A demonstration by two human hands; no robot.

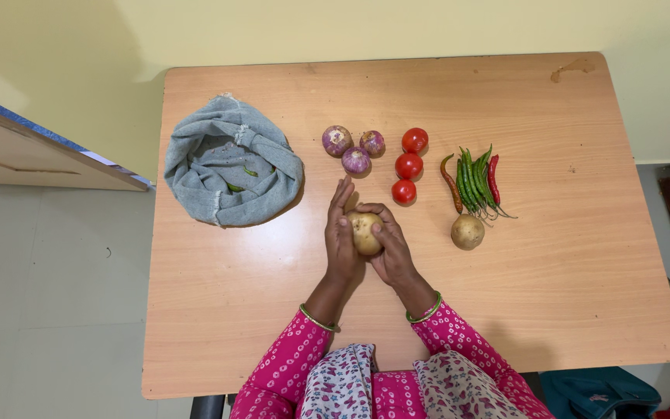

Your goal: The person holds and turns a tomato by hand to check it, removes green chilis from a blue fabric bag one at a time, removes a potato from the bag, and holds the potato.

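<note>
1. You held a potato (365, 232) between both hands over the middle of the wooden table (273, 310), so the step in hand looked like carrying or placing it.
2. Your left hand (340, 237) lay flat against the potato's left side, fingers straight and pointing away from you.
3. Your right hand (388, 247) curled its fingers over the top and right side, gripping the potato; whether it touched the table I couldn't quite tell.
4. A second potato (467, 231) sat near on the right, below the chillies (474, 183); tomatoes (409, 165) and onions (355, 147) lay beyond your hands, a grey cloth bag (230, 171) to the left.
5. Any next move called for a free spot and both hands loosening together.
</note>
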